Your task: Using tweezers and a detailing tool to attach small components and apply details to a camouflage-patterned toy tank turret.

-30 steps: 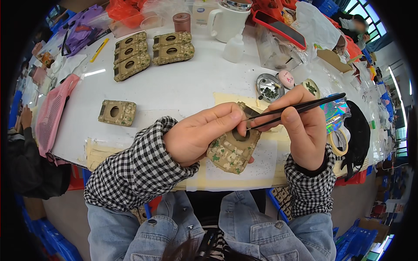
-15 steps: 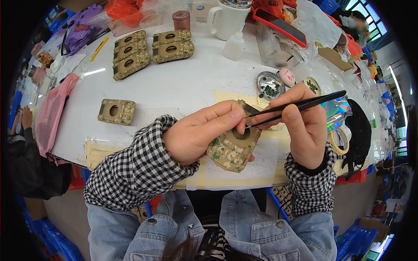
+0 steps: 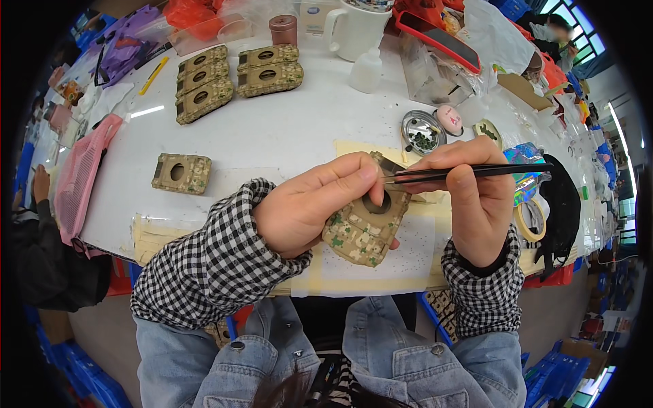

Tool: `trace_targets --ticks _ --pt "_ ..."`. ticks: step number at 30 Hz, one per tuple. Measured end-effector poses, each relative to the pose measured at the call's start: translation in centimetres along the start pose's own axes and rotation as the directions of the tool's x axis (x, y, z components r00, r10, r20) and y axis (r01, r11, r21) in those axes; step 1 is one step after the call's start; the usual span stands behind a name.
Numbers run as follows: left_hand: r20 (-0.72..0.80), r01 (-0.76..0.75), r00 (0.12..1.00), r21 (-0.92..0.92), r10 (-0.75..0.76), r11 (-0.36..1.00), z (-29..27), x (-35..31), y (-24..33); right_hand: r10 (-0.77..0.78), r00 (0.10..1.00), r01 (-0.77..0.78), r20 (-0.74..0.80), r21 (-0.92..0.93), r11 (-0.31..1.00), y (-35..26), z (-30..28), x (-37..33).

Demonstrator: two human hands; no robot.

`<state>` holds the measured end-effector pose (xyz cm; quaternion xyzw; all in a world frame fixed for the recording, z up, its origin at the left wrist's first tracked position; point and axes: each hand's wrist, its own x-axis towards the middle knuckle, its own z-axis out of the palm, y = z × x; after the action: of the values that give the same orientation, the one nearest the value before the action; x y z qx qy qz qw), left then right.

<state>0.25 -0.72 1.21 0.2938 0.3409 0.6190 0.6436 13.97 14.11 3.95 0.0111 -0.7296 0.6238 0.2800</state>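
1. Just right of the middle of the frame we see the camouflage shell (image 3: 360,238), tilted over a speckled white sheet (image 3: 416,262); we cannot tell whether the two touch. Part of the round hole in its top is covered by fingers.
2. Our left hand (image 3: 309,200) is clamped on the shell. Its thumb and forefinger meet above the hole; most of the other fingers are hidden beneath, with a bit of one showing at the shell's right edge.
3. Our right hand (image 3: 479,204) is closed on black tweezers (image 3: 493,170), whose points reach the left fingertips. The two hands are near each other, and anything tiny between the points is too small for us to make out.
4. Above the right hand lies a round metal dish (image 3: 404,134) of dark green bits, their shapes unclear.
5. Left of centre sits a single matching shell (image 3: 195,181); toward the upper left we count a row of three (image 3: 213,102) and a pair (image 3: 284,84).
6. At the top, the frame cuts off a white mug (image 3: 359,37).
7. At the left edge, another person's hand (image 3: 41,182) is partly lost in shadow.
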Motion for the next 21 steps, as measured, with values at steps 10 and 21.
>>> trace_targets --ticks 10,21 --pt "0.015 -0.009 1.000 -0.011 0.009 1.000 -0.13 0.05 -0.16 0.007 1.000 -0.007 0.004 0.035 0.999 0.15 0.36 -0.24" --pt "0.012 -0.003 1.000 0.000 0.003 1.000 -0.25 0.05 -0.26 0.016 1.000 -0.017 0.007 0.061 0.998 0.19 0.44 -0.26"
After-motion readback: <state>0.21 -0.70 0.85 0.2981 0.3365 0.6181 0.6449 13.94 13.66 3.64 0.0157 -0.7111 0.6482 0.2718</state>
